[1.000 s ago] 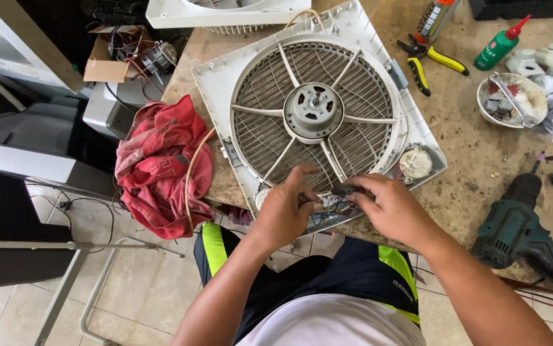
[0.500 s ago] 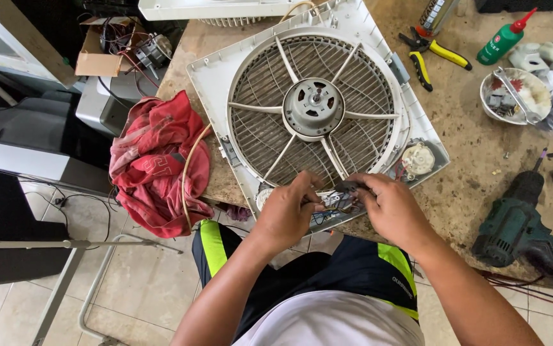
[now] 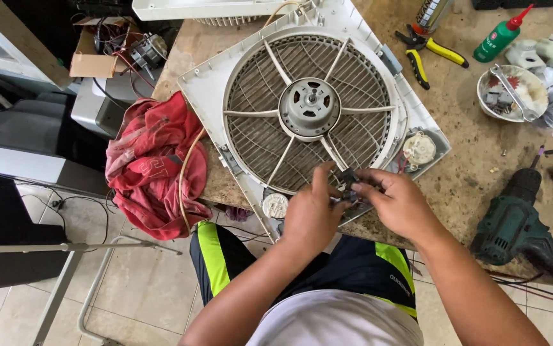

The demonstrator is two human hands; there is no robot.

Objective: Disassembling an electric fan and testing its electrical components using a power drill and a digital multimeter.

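Left hand: my left hand (image 3: 308, 214) pinches a small dark switch part (image 3: 348, 182) at the fan frame's six o'clock edge.
Right hand: my right hand (image 3: 399, 202) grips the same part from its three o'clock side.
Fan frame: white fan housing (image 3: 212, 90) flat on the workbench (image 3: 468, 166), motor (image 3: 309, 107) at its centre.
Around: red rag (image 3: 154, 166) at nine o'clock, green drill (image 3: 513, 224) at four.

fan housing (image 3: 209, 96) – matt white plastic | motor (image 3: 309, 106) – dull grey metal | rag (image 3: 154, 163) – red cloth
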